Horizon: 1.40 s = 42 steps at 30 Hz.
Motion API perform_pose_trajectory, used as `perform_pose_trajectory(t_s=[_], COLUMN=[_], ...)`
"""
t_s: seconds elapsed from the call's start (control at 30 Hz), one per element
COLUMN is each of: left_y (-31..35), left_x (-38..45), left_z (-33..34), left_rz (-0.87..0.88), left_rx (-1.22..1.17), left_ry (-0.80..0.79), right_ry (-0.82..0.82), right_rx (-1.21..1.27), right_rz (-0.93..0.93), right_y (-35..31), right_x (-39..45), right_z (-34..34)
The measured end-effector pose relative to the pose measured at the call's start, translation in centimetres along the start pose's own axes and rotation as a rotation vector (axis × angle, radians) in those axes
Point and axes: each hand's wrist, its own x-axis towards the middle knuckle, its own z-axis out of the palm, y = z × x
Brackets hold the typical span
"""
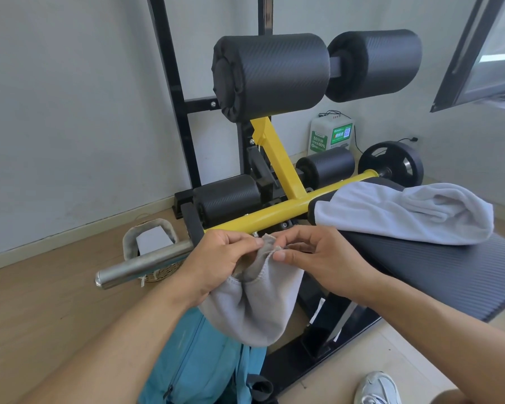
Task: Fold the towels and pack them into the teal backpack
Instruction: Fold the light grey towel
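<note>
A grey towel (255, 304) hangs in front of me, held up by its top edge. My left hand (216, 262) pinches that edge on the left, and my right hand (318, 258) pinches it on the right, the two hands close together. Directly below the hanging towel stands the teal backpack (199, 365) on the floor. A second grey towel (403, 214) lies bunched on the black ribbed bench pad (438, 272) to the right.
A yellow and black gym bench frame (280, 209) with black foam rollers (270, 75) stands ahead, its steel bar (143, 265) jutting left. A wicker basket (150, 246) sits on the wooden floor behind the bar. A weight plate (391, 164) is at the back right, and a white shoe (378, 387) at the bottom right.
</note>
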Motion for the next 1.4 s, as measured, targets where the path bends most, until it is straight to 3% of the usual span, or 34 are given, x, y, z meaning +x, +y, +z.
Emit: perform_pose_trajectory(t_s=[0.37,0.67,1.0,1.17,1.4], left_y=[0.4,0.4,-0.2,0.2,0.3], left_x=[-0.6,-0.6,-0.3,-0.5,-0.6], left_z=[0.0,0.5,0.8,1.3,1.0], left_rz=[0.028,-0.017,0.004,-0.023,-0.009], left_rx=[0.033,-0.042,-0.018,-0.050,-0.034], left_ry=[-0.103,-0.045,0.060,0.097,0.066], right_ry=[0.106,0.205,0.123,0.172,0.128], right_rx=[-0.014,-0.034,-0.062,-0.051,-0.005], right_rz=[-0.040,-0.038,-0.063,-0.097,-0.033], right_y=[0.3,0.5,0.1,0.2,0.4], right_x=[0.1,0.2,0.0,0.0,0.2], right_z=[0.2,0.2,0.0,0.1,0.0])
